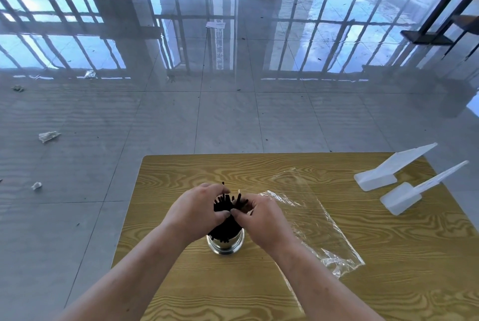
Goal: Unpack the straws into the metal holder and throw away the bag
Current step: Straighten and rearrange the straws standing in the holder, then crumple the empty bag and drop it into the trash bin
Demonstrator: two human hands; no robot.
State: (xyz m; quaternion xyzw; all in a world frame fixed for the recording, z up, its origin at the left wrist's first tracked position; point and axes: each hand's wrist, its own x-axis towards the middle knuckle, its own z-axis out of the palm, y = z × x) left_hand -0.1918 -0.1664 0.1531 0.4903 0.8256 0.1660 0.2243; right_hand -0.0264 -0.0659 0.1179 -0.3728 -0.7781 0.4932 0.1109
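A: What takes up most of the view?

B: A glossy tiled floor [233, 113] with window reflections and scraps of litter [48, 136] toward nine o'clock. Below it sits the wood-grain worktop [207, 281].

A: And on the worktop?

B: A clear plastic bag [316, 222] lies flat and crumpled, running from the centre out to four o'clock. Two white plastic scoops [388, 173] rest well apart from it at two o'clock.

A: Where are the straws?

B: The black straws [225, 227] stand bunched in the metal holder [226, 244], which is upright at the middle of the worktop, just beside the bag's edge.

A: The hands?

B: Both are closed around the upper part of the bundle: the left hand [198, 210] grips from nine o'clock, the right hand [261, 217] from three o'clock, thumbs nearly touching. Straw tips [225, 197] fan out above the fingers.
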